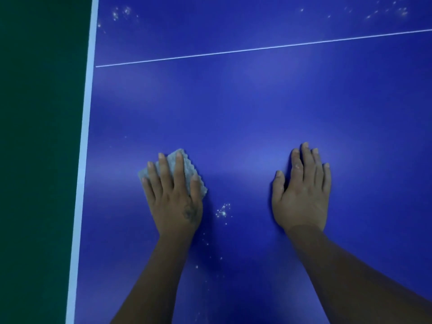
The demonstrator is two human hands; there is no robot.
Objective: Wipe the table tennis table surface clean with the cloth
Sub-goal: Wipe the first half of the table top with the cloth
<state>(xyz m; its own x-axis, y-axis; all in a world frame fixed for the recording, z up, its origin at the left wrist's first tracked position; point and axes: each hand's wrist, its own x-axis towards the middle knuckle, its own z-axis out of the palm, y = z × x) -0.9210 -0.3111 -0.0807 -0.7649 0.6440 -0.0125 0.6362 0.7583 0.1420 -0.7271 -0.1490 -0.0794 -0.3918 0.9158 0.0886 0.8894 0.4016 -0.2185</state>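
Note:
The blue table tennis table [245,118] fills the view. My left hand [174,197] lies flat with straight fingers, pressing a small grey cloth [187,168] with a zigzag edge onto the surface near the left side. My right hand [304,190] rests flat on the bare table to the right, fingers straight, holding nothing. A patch of white specks [223,210] lies just right of my left hand, with more specks [208,244] trailing toward me.
A white edge line [85,141] runs along the table's left side, with dark green floor [39,148] beyond it. A thin white centre line [257,49] crosses the far part. More white specks sit at the far left [120,11] and far right [385,10].

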